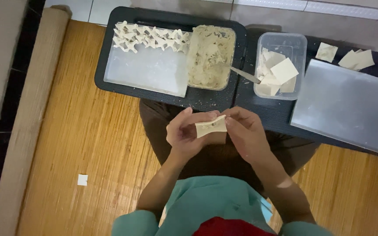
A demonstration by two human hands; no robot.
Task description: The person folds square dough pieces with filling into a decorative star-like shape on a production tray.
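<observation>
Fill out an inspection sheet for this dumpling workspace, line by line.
Surface: low black table on a bamboo mat.
Job's things: folded dumpling wrapper held between both hands; filling tub with spoon; clear tub of wrappers; tray of folded dumplings; bare metal tray.
Clutter: loose wrappers on table; white scrap on mat.
Grippers: left hand and right hand pinch the wrapper.
Cables: nothing seen.
Surroundings: tiled floor.

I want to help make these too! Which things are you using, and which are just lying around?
In use:
- folded wrapper, pinched by left hand and right hand
- tub of filling with spoon
- clear box of square wrappers
- tray with finished dumplings

Lying about:
- white scrap on the mat
- bare tray
- loose wrappers behind it
</observation>
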